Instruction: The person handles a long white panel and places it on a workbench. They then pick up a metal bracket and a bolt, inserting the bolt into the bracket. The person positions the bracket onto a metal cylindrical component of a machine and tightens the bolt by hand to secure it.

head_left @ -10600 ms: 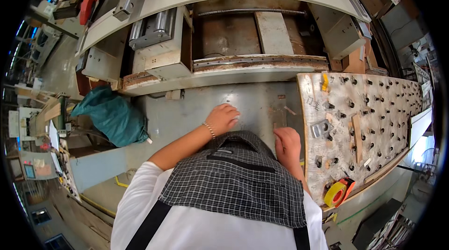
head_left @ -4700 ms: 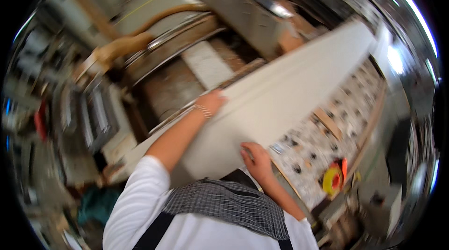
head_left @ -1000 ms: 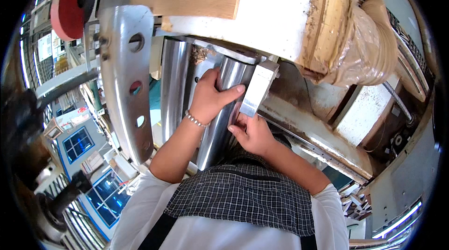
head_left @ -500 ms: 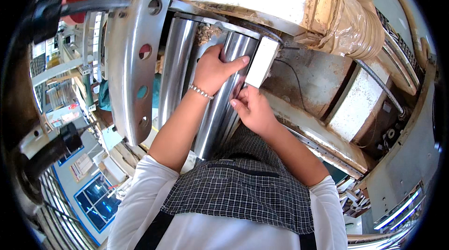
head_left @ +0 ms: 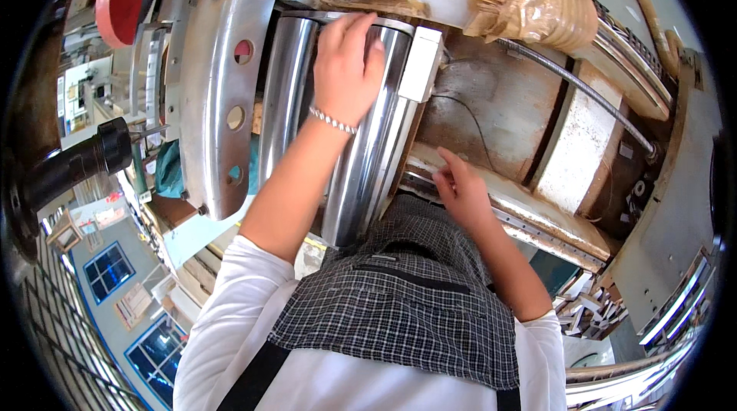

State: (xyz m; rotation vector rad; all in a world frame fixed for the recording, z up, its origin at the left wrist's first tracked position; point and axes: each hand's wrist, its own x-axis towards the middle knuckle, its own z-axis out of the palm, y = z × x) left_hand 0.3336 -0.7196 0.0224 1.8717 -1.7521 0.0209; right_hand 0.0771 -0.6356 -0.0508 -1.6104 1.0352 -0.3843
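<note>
left hand (head_left: pixel 345 65): covers part of the steel roller (head_left: pixel 368 157) at upper centre; fingertips' contact unclear.
red wheel (head_left: pixel 119 0): cut off, upper left.
roller's lower end: hidden behind checked apron (head_left: pixel 399 311).

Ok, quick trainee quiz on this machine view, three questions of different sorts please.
1. True or false: the left hand lies flat on the shiny steel roller.
2. What is on the left wrist? A) a watch B) a beaded bracelet C) a glove cuff
3. Fill in: the right hand rests at the machine's metal ____, holding nothing.

Key: 1 true; 2 B; 3 rail.
</note>
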